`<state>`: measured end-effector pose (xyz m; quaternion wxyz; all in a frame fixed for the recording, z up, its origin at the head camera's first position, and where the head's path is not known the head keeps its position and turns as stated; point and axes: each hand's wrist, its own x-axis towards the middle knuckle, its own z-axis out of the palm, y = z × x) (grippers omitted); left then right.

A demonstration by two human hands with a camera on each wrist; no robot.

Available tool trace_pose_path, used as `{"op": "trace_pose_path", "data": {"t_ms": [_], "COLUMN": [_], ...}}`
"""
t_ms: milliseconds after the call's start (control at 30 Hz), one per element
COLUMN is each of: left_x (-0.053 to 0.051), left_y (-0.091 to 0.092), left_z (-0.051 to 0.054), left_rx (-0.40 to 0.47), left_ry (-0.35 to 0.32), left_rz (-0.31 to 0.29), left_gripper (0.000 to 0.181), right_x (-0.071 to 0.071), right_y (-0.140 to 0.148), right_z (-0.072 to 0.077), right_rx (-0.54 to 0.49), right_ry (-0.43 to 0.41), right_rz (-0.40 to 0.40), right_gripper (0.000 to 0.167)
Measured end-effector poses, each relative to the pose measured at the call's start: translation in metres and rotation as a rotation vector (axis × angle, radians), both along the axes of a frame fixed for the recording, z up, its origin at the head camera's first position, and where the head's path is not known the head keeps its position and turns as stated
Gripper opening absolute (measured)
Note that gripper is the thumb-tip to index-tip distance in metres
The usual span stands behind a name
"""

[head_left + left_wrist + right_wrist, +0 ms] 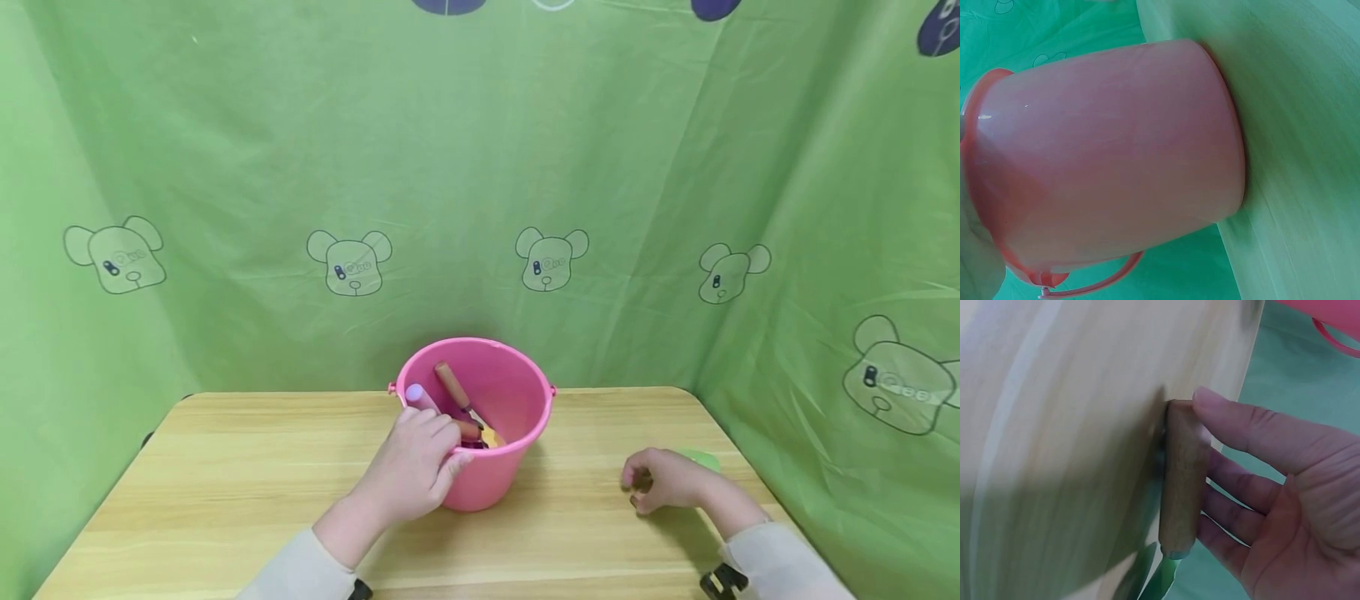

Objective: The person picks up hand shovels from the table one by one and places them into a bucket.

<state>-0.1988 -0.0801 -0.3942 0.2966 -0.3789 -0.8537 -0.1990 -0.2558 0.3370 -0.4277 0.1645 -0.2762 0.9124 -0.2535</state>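
A pink bucket [480, 483] stands upright on the table; its side [1116, 150] fills much of the left wrist view. My left hand [408, 467] grips its near-left rim, fingers over the edge and thumb outside. Inside lie wooden-handled tools [452, 385], a lilac-ended stick [418, 396] and a yellow piece [491, 437]. Off to the right, my right hand [663, 479] holds a small shovel-like tool by its wooden handle [1185, 475], thumb and fingers about it. Its green head [701, 459] is mostly hidden behind the hand.
The wood-grain table [247, 500] runs up to a green curtain [450, 167] printed with bear faces, which also closes in both sides. The bucket's pink carrying handle [1104, 287] hangs down on its outside.
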Motion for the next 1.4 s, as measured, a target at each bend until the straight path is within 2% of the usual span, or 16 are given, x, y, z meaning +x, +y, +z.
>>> {"op": "trace_pose_path", "data": {"t_ms": [267,500,700,900,1200,1400], "left_x": [0.0,0.0,0.001,0.001,0.002,0.002], "left_y": [0.0,0.0,0.0,0.0,0.0,0.0], "left_z": [-0.001,0.001,0.002,0.002,0.004,0.003], "left_rx": [0.005,0.001,0.003,0.004,0.005,0.001], "left_ry": [0.012,0.007,0.011,0.004,-0.012,-0.015], "left_rz": [0.001,0.001,0.001,0.001,0.003,0.003], "left_gripper": [0.019,0.02,0.02,0.018,0.021,0.022], "right_x": [-0.002,-0.003,-0.005,-0.003,-0.002,0.001], "right_y": [0.006,0.01,0.009,0.007,0.003,-0.002], "right_z": [-0.004,-0.011,-0.015,-0.013,-0.006,-0.001], "right_rx": [-0.004,-0.014,-0.01,0.044,0.113,0.14], "right_ry": [0.014,-0.012,0.011,0.074,0.176,0.204], "right_rz": [0.011,-0.002,0.021,0.051,0.05,0.059], "right_gripper": [0.029,0.031,0.032,0.033,0.036,0.037]}}
